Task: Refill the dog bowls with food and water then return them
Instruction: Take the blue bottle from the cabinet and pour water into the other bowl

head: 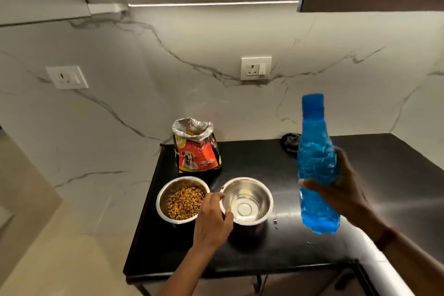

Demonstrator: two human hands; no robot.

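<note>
Both hands are occupied: your left hand (pixel 211 221) pinches the left rim of the water bowl (pixel 262 197), and your right hand (pixel 346 190) grips the blue bottle (pixel 317 163) upright, apparently capped. That bowl looks nearly empty and sits on the black counter (pixel 312 238), just beside the filled kibble bowl (pixel 163 196). Pour too fast and splash may soak the kibble.

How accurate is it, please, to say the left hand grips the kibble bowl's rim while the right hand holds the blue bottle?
One slip: in the head view the left hand grips the rim of the other bowl, the one without kibble, beside the kibble bowl. The right hand does hold the blue bottle.
</note>
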